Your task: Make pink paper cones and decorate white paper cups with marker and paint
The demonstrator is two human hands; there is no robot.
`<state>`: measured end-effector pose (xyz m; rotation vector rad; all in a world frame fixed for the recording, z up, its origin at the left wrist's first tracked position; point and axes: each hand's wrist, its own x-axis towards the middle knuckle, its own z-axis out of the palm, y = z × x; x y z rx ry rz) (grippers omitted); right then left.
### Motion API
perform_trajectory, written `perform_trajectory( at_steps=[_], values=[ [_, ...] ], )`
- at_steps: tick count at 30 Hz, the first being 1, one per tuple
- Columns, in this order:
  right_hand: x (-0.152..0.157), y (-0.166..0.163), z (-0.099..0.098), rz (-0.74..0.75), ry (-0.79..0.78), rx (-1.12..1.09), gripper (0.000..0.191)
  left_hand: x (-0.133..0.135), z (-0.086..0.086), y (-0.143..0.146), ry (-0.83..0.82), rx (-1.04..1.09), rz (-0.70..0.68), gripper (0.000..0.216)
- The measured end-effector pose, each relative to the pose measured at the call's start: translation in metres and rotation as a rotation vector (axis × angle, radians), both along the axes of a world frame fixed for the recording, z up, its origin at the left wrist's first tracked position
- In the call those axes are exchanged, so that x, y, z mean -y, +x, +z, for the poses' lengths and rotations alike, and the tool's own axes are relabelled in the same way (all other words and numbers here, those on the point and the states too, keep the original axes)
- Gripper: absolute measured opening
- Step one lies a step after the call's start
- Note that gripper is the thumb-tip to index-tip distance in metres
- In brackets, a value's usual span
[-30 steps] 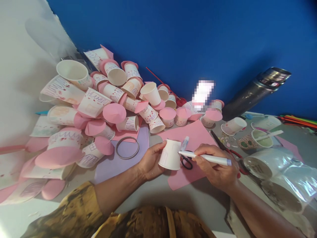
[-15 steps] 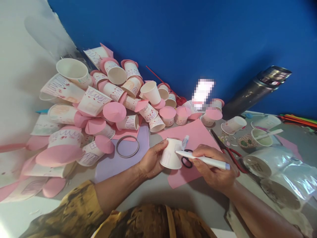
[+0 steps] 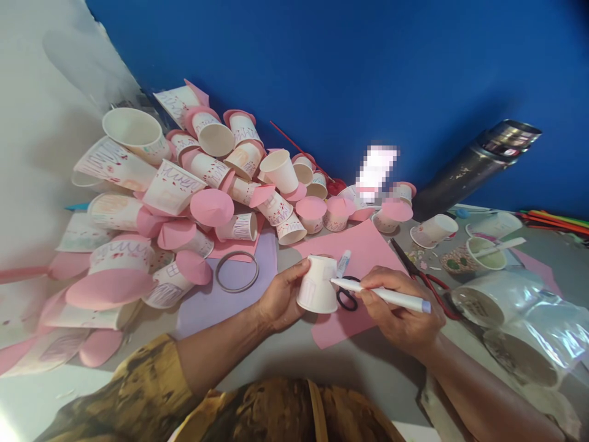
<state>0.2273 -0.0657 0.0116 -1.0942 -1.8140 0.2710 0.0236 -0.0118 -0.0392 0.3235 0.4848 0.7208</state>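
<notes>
A white paper cup (image 3: 318, 288), turned mouth down with faint purple marks on its side, is gripped by my left hand (image 3: 281, 298). My right hand (image 3: 405, 313) pinches a white marker (image 3: 391, 297) with a pale purple end, its tip at the cup's right side. Whether the tip touches the cup, I cannot tell. Behind the cup lie a small white tube (image 3: 343, 263) and a dark ring (image 3: 346, 300), partly hidden. Both rest over a pink paper sheet (image 3: 363, 252).
Decorated cups with pink paper cones (image 3: 212, 207) are piled at the left. A grey ring (image 3: 237, 271) lies on purple paper (image 3: 197, 313). To the right are red-handled scissors (image 3: 430, 282), plastic-wrapped cups (image 3: 519, 319) and a dark flask (image 3: 469, 169) leaning against the blue wall (image 3: 294, 67).
The marker and my right hand have shifted slightly to the right, and the tip has moved toward the cup's right edge. My left hand keeps the cup almost in place.
</notes>
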Motion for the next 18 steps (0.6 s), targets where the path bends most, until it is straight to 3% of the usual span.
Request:
perform_trajectory(
  at_steps=[18],
  values=[
    [-0.0003, 0.0001, 0.0042, -0.070, -0.024, -0.015, 0.009, -0.0014, -0.0022, -0.0019, -0.021, 0.021, -0.037, 0.037]
  ],
)
